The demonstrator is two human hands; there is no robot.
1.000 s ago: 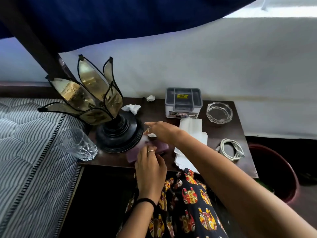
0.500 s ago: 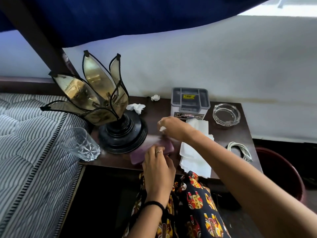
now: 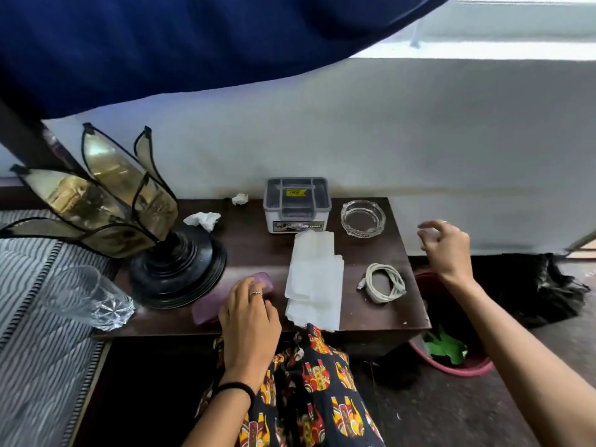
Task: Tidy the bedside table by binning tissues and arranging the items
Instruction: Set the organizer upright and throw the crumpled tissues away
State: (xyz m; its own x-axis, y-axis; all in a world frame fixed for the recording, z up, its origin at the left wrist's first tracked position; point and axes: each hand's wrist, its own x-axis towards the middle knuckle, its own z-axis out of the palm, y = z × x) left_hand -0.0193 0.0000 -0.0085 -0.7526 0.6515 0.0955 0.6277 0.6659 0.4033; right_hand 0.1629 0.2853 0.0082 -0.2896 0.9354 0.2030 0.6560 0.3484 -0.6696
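Observation:
Two crumpled white tissues lie at the back of the dark bedside table [image 3: 254,246]: a larger tissue [image 3: 203,220] by the lamp and a small ball [image 3: 240,199] at the wall. A flat stack of white tissue sheets [image 3: 314,279] lies mid-table. My left hand [image 3: 250,317] rests flat on a purple case [image 3: 206,309] at the front edge. My right hand [image 3: 446,250] hovers off the table's right side, above a red bin [image 3: 458,371], fingers loosely curled. Blur against the white wall hides whether anything is in it.
A black-based petal lamp [image 3: 174,269] fills the table's left. A glass tumbler [image 3: 87,298] lies on its side by the striped mattress. A grey lidded box [image 3: 296,201], a glass ashtray [image 3: 362,218] and a coiled white cable [image 3: 383,283] occupy the right half.
My right hand lifted a small white tissue bit from near the lamp base and swung right, off the table to above the bin. The left hand stayed on the purple case.

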